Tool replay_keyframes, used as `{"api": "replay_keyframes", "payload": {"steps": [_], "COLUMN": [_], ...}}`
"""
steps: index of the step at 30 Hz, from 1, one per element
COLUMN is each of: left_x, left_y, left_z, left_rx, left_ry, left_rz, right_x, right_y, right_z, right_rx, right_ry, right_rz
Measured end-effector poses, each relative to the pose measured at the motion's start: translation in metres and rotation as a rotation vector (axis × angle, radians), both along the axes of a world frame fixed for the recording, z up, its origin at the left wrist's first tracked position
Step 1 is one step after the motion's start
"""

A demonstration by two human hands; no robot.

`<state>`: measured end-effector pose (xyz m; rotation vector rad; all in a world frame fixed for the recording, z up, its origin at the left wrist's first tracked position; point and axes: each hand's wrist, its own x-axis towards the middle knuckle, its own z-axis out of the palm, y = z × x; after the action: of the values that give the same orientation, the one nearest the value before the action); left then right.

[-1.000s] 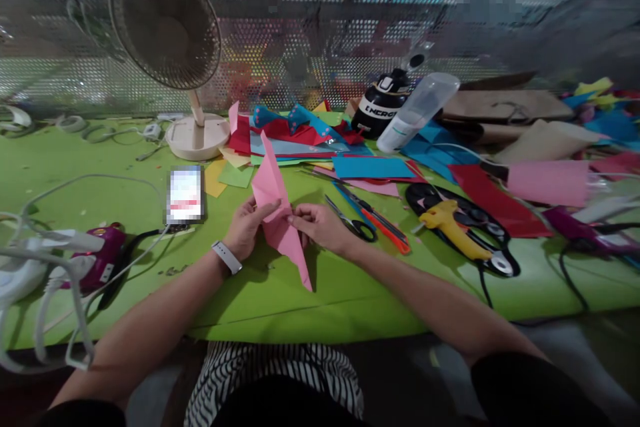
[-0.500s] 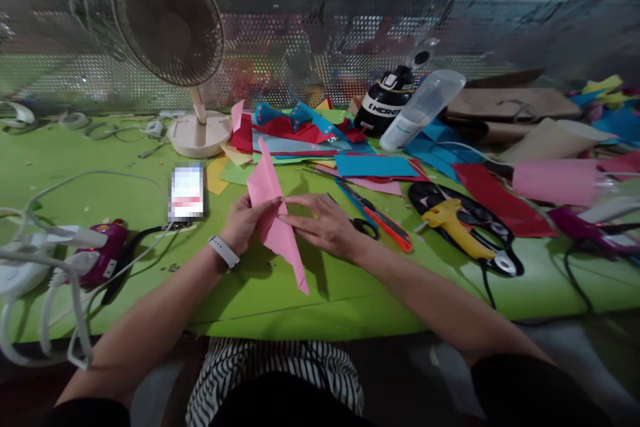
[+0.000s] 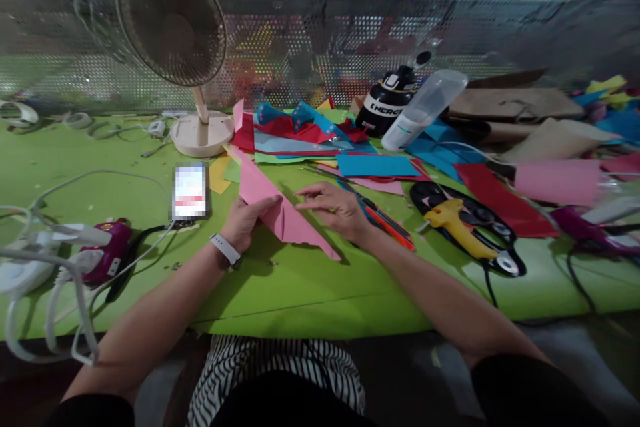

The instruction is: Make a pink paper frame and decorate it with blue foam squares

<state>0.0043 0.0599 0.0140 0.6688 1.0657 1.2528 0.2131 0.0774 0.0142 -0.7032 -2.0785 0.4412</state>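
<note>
My left hand [image 3: 247, 219], wearing a white-banded watch, pinches a folded sheet of pink paper [image 3: 295, 223] between thumb and fingers. The sheet slants above the table, its pointed end toward the lower right, with a crease near the middle. Just to the right of it is my right hand [image 3: 333, 210], fingers loosely bent and apart, with nothing seen in them. An orange utility knife [image 3: 393, 228] lies beyond that hand, which hides part of the things beside the knife.
A yellow glue gun [image 3: 457, 227] rests on a black holder at the right. Farther back are coloured paper sheets [image 3: 377, 165], a black bottle [image 3: 385, 103] and a clear bottle [image 3: 425, 110]. At left stand a fan [image 3: 200, 133], a phone [image 3: 190, 192] and corded power strips [image 3: 105, 253].
My right hand has let go of the pink paper and moved slightly right. The paper has turned in my left hand, its lower tip swinging to the right.
</note>
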Motion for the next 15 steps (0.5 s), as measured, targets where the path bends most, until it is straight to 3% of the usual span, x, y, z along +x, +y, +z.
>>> {"api": "replay_keyframes", "payload": {"steps": [3, 8, 13, 15], "left_x": [0.0, 0.004, 0.008, 0.007], "left_y": [0.002, -0.001, -0.005, -0.009], "left_z": [-0.006, -0.009, -0.006, 0.001], "left_rx": [0.045, 0.127, 0.18, 0.113], "left_ry": [-0.023, -0.044, 0.042, 0.085], "left_rz": [0.071, 0.136, 0.122, 0.028], "right_x": [0.001, -0.013, -0.013, -0.006], "right_y": [-0.005, -0.022, -0.005, 0.013], "right_z": [0.013, 0.016, 0.014, 0.019], "right_rx": [-0.032, 0.027, -0.385, -0.459], "right_ry": [0.093, -0.244, -0.212, -0.19], "right_rz": [-0.119, -0.307, -0.23, -0.193]}}
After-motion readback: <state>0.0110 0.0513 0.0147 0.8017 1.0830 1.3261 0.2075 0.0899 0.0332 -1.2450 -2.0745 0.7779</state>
